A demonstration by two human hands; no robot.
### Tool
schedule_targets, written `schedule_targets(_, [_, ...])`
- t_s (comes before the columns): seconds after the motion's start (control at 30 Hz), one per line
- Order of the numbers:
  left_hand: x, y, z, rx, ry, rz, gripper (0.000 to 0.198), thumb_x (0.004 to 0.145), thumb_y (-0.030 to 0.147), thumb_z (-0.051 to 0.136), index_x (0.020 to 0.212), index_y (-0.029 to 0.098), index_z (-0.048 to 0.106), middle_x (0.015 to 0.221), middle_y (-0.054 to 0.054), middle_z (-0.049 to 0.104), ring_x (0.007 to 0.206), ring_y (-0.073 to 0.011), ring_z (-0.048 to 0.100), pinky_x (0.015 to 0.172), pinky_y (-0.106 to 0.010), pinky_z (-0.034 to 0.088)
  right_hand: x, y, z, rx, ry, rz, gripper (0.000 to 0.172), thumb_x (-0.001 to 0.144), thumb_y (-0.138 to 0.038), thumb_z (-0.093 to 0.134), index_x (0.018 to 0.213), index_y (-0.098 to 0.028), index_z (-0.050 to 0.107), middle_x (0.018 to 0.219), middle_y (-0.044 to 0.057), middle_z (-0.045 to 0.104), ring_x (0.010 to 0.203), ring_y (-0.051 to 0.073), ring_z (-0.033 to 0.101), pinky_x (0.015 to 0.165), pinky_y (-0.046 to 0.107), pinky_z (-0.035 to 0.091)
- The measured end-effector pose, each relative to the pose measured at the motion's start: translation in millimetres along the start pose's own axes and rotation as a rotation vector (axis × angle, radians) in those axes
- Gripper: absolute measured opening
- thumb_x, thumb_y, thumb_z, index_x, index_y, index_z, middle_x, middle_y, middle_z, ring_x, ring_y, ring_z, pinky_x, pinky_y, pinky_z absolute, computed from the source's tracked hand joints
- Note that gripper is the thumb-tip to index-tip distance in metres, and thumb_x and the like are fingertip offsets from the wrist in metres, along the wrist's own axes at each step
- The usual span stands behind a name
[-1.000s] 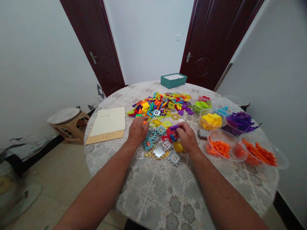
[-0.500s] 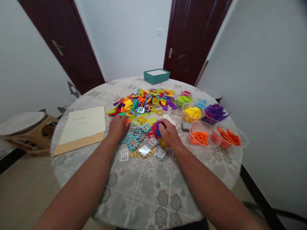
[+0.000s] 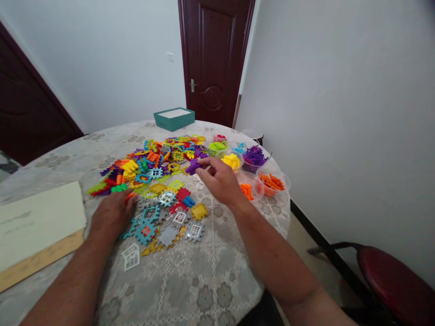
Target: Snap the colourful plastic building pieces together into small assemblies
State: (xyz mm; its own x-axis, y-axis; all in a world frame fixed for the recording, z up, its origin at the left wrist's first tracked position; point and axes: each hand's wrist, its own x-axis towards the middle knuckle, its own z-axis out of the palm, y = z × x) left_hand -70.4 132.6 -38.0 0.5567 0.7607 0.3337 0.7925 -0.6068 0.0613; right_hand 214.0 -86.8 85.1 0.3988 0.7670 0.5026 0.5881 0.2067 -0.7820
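My right hand (image 3: 220,181) is lifted a little above the table and pinches a purple plastic piece (image 3: 193,167) between thumb and fingers. It hovers between the big heap of coloured building pieces (image 3: 152,160) and the bowls on the right. My left hand (image 3: 113,213) lies on the table with fingers curled over an orange piece (image 3: 130,195), beside flat teal, grey, red and yellow window tiles (image 3: 166,217).
Clear bowls hold sorted pieces: purple (image 3: 254,156), yellow (image 3: 231,160), green (image 3: 217,146), orange (image 3: 247,190) and more orange (image 3: 272,181). A teal box (image 3: 174,118) sits at the far edge. A cream booklet (image 3: 34,224) lies left. A red chair (image 3: 394,280) stands right.
My right hand has risen off the tiles with the purple piece and moved toward the bowls. My head has turned right, so the table has slid left in view. The left hand stays put.
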Motion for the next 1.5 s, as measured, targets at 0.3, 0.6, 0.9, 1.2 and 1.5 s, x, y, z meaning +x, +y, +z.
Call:
schedule_targets(0.3, [1.6, -1.1, 1.8, -0.042, -0.008, -0.004, 0.065, 0.102, 0.048, 0.031, 0.133, 0.004, 0.066, 0.124, -0.023, 0.071, 0.114, -0.034, 0.065, 0.103, -0.044, 0.048, 85.3, 77.3, -132.6, -0.779, 0.25, 0.201, 0.031, 0.09, -0.024, 0.06, 0.118, -0.017, 0.073, 0.101, 0.009, 0.078, 0.093, 0.022, 0.069, 0.09, 0.034, 0.051])
schedule_targets(0.6, [1.2, -5.0, 5.2, -0.08, 0.0, -0.016, 0.064, 0.103, 0.051, 0.032, 0.134, 0.007, 0.067, 0.125, -0.022, 0.071, 0.113, -0.0346, 0.066, 0.102, -0.045, 0.049, 116.4, 122.3, -121.7, -1.225, -0.066, 0.483, 0.034, 0.097, -0.029, 0.06, 0.12, -0.011, 0.076, 0.121, 0.023, 0.075, 0.114, 0.029, 0.071, 0.098, 0.034, 0.053])
schedule_targets(0.9, [-2.9, -2.3, 6.2, -0.115, 0.042, -0.044, 0.062, 0.102, 0.048, 0.032, 0.136, 0.008, 0.065, 0.128, -0.021, 0.07, 0.116, -0.0337, 0.065, 0.103, -0.044, 0.048, 115.4, 122.7, -118.3, -1.283, -0.094, 0.537, 0.033, 0.092, -0.019, 0.063, 0.118, -0.004, 0.076, 0.117, 0.029, 0.074, 0.11, 0.034, 0.074, 0.093, 0.037, 0.057])
schedule_targets(1.2, [-8.9, 7.6, -6.1, -0.097, -0.013, -0.129, 0.055, 0.1, 0.046, 0.042, 0.142, 0.014, 0.061, 0.125, -0.018, 0.073, 0.116, -0.0319, 0.067, 0.099, -0.04, 0.049, 89.4, 68.1, -106.5, -1.21, 0.077, 0.24, 0.034, 0.097, -0.029, 0.053, 0.112, -0.015, 0.079, 0.114, 0.02, 0.076, 0.103, 0.03, 0.072, 0.09, 0.039, 0.053])
schedule_targets(1.5, [-14.9, 20.4, -23.9, -0.214, -0.037, -0.094, 0.041, 0.098, 0.034, 0.046, 0.121, 0.012, 0.071, 0.117, -0.02, 0.074, 0.109, -0.0318, 0.068, 0.1, -0.042, 0.049, -5.0, -2.2, 6.2, -0.429, -0.241, -0.103, 0.021, 0.096, -0.028, 0.057, 0.098, -0.02, 0.077, 0.094, 0.006, 0.077, 0.083, 0.02, 0.068, 0.083, 0.032, 0.05])
